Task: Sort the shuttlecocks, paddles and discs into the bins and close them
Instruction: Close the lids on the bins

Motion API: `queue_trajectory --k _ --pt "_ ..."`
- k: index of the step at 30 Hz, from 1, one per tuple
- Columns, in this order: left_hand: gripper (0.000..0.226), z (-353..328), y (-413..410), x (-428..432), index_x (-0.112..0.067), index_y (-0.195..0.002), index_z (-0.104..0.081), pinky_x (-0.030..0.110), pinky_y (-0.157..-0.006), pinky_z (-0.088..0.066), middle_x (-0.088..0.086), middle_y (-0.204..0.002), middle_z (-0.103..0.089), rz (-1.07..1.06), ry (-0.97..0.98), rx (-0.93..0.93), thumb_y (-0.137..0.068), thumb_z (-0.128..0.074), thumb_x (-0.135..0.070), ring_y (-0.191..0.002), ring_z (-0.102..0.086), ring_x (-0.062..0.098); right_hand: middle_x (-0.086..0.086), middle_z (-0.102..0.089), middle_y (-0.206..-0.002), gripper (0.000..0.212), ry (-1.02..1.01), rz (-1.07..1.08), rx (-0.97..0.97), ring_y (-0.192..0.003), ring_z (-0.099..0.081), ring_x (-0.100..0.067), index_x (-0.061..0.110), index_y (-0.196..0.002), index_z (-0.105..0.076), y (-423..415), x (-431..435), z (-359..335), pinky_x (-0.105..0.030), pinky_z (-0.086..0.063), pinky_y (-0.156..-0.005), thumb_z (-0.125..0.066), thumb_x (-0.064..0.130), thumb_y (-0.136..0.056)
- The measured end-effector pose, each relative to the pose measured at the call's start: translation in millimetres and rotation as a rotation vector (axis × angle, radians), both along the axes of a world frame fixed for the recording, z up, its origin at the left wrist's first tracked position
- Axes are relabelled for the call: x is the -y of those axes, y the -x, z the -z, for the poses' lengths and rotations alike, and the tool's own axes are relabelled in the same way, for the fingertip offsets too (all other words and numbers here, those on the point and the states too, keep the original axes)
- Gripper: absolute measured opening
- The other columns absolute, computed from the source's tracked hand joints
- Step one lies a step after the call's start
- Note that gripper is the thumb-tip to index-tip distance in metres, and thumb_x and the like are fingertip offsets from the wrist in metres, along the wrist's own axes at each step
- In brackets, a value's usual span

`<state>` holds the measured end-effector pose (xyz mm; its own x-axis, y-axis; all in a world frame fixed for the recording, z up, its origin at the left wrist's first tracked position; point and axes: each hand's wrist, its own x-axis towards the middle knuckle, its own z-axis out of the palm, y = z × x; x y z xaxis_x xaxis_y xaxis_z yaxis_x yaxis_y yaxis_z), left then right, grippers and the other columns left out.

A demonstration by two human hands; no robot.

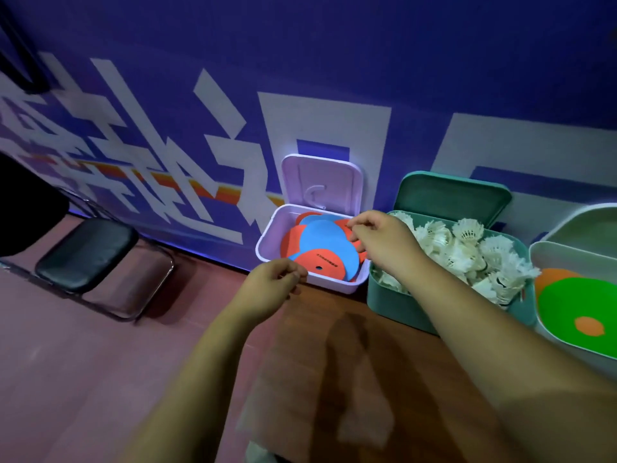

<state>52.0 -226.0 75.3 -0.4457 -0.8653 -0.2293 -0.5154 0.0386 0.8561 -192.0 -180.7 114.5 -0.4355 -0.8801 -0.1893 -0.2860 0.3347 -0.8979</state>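
Table (334, 362) under both forearms, bare wood nearest the body. Left hand (272, 284) is held just short of the front rim of the lilac bin (267, 238), fingers loosely curled, nothing seen in them. Right hand (380, 242) is further out, over the bin's right edge, fingers curled down with the tips at a red disc; whether that disc is pinched or only touched cannot be told. Discs (324, 240), red and blue, are stacked flat inside the bin, directly ahead of the left hand and to the left of and under the right. The stack is tilted, and the front red one sits high near the rim. Beyond the right hand the lilac lid (322, 182) is stood upright, hinged at the far rim, long axis left-right, its back at the wall (334, 61). Closing is judged the next step here; the right hand is the nearer one, and the lid must be swung towards the body. Room is tight: no gap behind the lid, and the teal bin (394, 305) of shuttlecocks (467, 248) is set just beside, under the right forearm. Further right, a pale bin (574, 259) with a green paddle (574, 302) is seen, lid also up. Risk: a proud disc could block the lid.
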Motion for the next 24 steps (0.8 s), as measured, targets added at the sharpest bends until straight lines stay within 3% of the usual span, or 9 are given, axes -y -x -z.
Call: queue_trajectory --k 5,8,10,14,18,24 --pt "0.025 31 -34 86 -0.024 -0.091 -0.078 0.039 -0.08 -0.062 -0.007 -0.092 -0.078 -0.075 -0.044 -0.024 -0.099 -0.055 -0.017 -0.081 -0.074 0.015 0.002 -0.077 -0.088 0.025 -0.01 0.104 -0.015 -0.069 -0.069 -0.014 0.023 -0.1 -0.075 -36 82 9 -0.029 -0.055 -0.065 -0.052 0.014 -0.097" --pt "0.023 35 -53 138 -0.021 -0.093 -0.077 0.032 -0.075 -0.059 -0.006 -0.091 -0.078 -0.048 -0.074 -0.03 -0.098 -0.055 -0.016 -0.074 -0.074 0.009 0.0 -0.077 -0.091 0.03 -0.016 0.152 -0.023 -0.067 -0.068 -0.011 0.025 -0.108 -0.072 -59 136 11 -0.022 -0.051 -0.059 -0.049 0.01 -0.095" --pt "0.023 33 -63 170 -0.02 -0.093 -0.077 0.021 -0.066 -0.054 -0.006 -0.09 -0.078 -0.02 -0.08 -0.017 -0.097 -0.055 -0.014 -0.072 -0.073 0.006 0.003 -0.077 -0.091 0.037 -0.027 0.179 -0.05 -0.066 -0.071 -0.01 0.033 -0.116 -0.069 -70 167 14 -0.024 -0.052 -0.062 -0.05 0.012 -0.092" --pt "0.022 32 -76 218 -0.024 -0.089 -0.075 0.03 -0.069 -0.055 -0.01 -0.089 -0.078 0.065 -0.095 0.01 -0.096 -0.055 -0.018 -0.08 -0.073 0.011 0.004 -0.075 -0.081 0.061 -0.035 0.22 -0.15 -0.075 -0.075 -0.017 0.051 -0.135 -0.055 -80 213 17 -0.034 -0.058 -0.072 -0.053 0.016 -0.085" --pt "0.022 26 -72 247 -0.021 -0.094 -0.075 0.02 -0.065 -0.05 -0.009 -0.09 -0.077 0.131 -0.127 -0.033 -0.099 -0.054 -0.016 -0.074 -0.072 0.003 0.002 -0.071 -0.07 0.066 -0.089 0.273 -0.228 -0.075 -0.074 -0.02 0.047 -0.144 -0.049 -76 234 18 -0.036 -0.061 -0.082 -0.049 0.013 -0.087" --pt "0.022 31 -69 267 -0.019 -0.099 -0.074 0.008 -0.058 -0.048 -0.007 -0.096 -0.077 0.19 -0.161 -0.022 -0.102 -0.053 -0.017 -0.08 -0.073 0.006 -0.005 -0.069 -0.082 0.044 -0.193 0.287 -0.369 -0.085 -0.066 -0.03 0.035 -0.13 -0.048 -77 251 19 -0.034 -0.044 -0.073 -0.052 0.018 -0.09"
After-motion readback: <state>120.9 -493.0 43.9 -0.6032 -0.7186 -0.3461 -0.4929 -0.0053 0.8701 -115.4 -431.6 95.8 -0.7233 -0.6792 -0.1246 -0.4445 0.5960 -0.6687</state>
